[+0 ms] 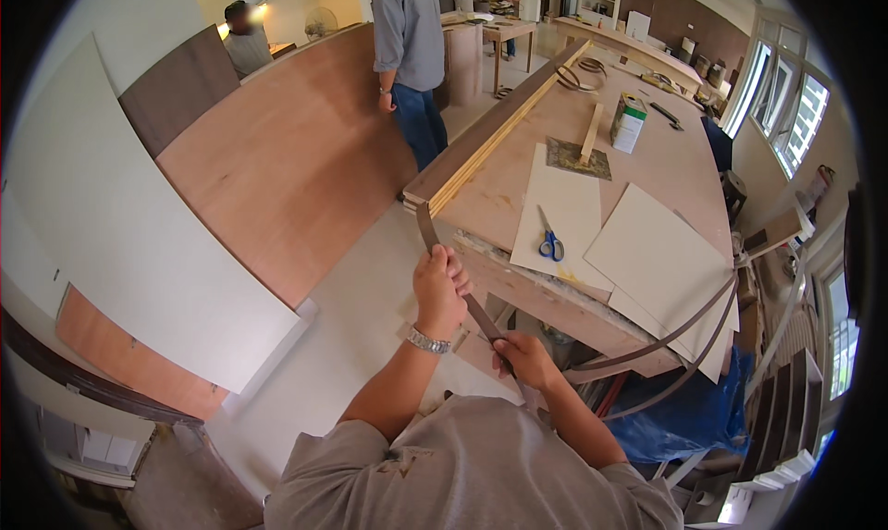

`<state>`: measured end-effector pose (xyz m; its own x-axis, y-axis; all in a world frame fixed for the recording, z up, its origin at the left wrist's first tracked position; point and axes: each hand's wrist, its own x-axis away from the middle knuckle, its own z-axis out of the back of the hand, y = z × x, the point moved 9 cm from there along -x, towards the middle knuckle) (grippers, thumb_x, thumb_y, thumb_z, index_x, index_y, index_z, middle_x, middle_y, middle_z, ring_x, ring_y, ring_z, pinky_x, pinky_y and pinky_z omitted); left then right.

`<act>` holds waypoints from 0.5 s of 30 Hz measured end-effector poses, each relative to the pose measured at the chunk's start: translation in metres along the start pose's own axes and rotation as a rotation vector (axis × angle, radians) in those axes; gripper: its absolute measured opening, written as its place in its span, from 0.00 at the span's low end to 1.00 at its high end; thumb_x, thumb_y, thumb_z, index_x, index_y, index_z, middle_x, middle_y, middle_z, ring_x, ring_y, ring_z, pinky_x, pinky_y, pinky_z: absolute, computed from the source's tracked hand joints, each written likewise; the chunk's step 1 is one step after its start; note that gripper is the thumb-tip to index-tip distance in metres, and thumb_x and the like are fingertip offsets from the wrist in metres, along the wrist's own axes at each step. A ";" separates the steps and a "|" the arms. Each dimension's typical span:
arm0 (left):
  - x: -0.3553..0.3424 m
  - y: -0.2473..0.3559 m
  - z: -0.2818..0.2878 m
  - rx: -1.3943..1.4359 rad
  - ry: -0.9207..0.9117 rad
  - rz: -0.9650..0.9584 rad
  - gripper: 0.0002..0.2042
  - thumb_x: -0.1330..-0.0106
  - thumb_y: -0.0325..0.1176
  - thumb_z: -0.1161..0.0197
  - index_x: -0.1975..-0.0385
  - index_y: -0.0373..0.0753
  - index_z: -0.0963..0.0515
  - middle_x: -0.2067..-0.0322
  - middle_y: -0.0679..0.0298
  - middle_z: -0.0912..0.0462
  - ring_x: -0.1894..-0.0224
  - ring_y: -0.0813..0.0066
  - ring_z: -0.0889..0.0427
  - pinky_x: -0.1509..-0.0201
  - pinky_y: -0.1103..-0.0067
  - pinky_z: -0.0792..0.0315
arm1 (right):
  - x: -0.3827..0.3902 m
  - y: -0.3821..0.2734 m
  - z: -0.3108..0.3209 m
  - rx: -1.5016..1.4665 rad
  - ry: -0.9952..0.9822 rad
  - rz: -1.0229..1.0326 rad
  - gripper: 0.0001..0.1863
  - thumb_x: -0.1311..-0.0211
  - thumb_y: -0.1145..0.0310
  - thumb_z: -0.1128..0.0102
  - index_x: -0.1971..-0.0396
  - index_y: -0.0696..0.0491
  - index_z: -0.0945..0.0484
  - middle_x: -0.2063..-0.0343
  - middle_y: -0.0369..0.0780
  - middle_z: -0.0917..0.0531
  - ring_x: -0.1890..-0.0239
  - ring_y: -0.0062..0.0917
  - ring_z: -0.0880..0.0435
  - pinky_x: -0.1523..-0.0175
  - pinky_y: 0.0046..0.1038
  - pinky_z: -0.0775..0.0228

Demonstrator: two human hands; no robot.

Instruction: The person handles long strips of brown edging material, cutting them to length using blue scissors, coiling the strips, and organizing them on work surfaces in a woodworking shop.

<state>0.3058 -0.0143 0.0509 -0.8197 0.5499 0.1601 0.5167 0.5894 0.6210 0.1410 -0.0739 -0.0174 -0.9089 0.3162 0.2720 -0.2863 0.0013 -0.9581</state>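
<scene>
A long, thin brown edge-banding strip (485, 321) runs diagonally between my hands. My left hand (442, 285) is closed around it just off the bench corner, a metal watch on that wrist. Lower and nearer my body, my right hand (524, 358) grips the same strip. Its upper end meets the near end of long stacked boards (488, 132), brown on top with pale edges, along the bench's left side. Whether the strip's tip touches the boards I cannot tell. More brown banding (680, 331) loops at the bench's right front corner.
On the workbench (666, 174) lie blue-handled scissors (550, 245), pale sheets (647, 229), a stained plate with a wooden stick (579, 158), a white-and-green can (629, 123) and coiled banding (578, 77). A person (407, 58) stands beyond the bench's left side; another (247, 44) is farther back. Large panels (277, 160) stand left.
</scene>
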 end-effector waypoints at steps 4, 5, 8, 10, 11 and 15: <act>-0.007 0.020 -0.007 -0.016 -0.007 -0.048 0.11 0.28 0.41 0.51 0.71 0.44 0.33 0.84 0.75 0.41 0.86 0.85 0.47 0.83 0.84 0.49 | 0.019 0.021 0.006 -0.089 0.014 -0.005 0.14 0.30 0.65 0.53 0.68 0.60 0.25 0.80 0.36 0.22 0.79 0.17 0.24 0.73 0.20 0.32; -0.006 0.029 -0.007 -0.006 0.012 -0.084 0.11 0.28 0.41 0.52 0.71 0.44 0.34 0.84 0.75 0.41 0.87 0.84 0.47 0.84 0.84 0.49 | 0.027 0.023 0.007 -0.087 0.030 -0.003 0.13 0.31 0.66 0.52 0.68 0.61 0.25 0.80 0.35 0.22 0.79 0.18 0.24 0.73 0.20 0.32; -0.034 0.036 0.003 -0.008 0.061 -0.065 0.10 0.28 0.40 0.52 0.71 0.44 0.33 0.84 0.75 0.41 0.86 0.84 0.47 0.84 0.84 0.50 | 0.034 0.045 0.017 -0.067 0.009 -0.131 0.14 0.30 0.63 0.52 0.65 0.60 0.25 0.79 0.35 0.23 0.79 0.16 0.25 0.72 0.20 0.31; -0.035 0.041 0.003 -0.011 0.046 -0.056 0.10 0.28 0.39 0.52 0.71 0.44 0.33 0.84 0.75 0.41 0.86 0.85 0.46 0.84 0.84 0.50 | 0.043 0.070 0.019 -0.077 0.013 -0.134 0.14 0.30 0.63 0.52 0.64 0.60 0.24 0.79 0.35 0.23 0.79 0.16 0.26 0.72 0.19 0.31; -0.036 0.045 0.002 -0.014 0.053 -0.072 0.10 0.28 0.39 0.52 0.71 0.44 0.33 0.85 0.75 0.42 0.85 0.84 0.47 0.83 0.84 0.51 | 0.047 0.076 0.019 -0.081 0.005 -0.134 0.14 0.31 0.63 0.52 0.64 0.60 0.24 0.79 0.35 0.23 0.79 0.16 0.26 0.72 0.19 0.31; -0.047 0.054 0.001 -0.036 0.031 -0.071 0.10 0.29 0.40 0.51 0.71 0.44 0.32 0.84 0.76 0.42 0.85 0.85 0.47 0.83 0.84 0.51 | 0.072 0.091 0.031 -0.118 0.069 -0.143 0.15 0.31 0.62 0.50 0.65 0.59 0.23 0.80 0.34 0.23 0.79 0.16 0.26 0.73 0.19 0.32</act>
<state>0.3721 -0.0083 0.0762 -0.8615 0.4886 0.1382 0.4485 0.6044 0.6585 0.0405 -0.0801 -0.0822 -0.8373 0.3693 0.4030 -0.3695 0.1609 -0.9152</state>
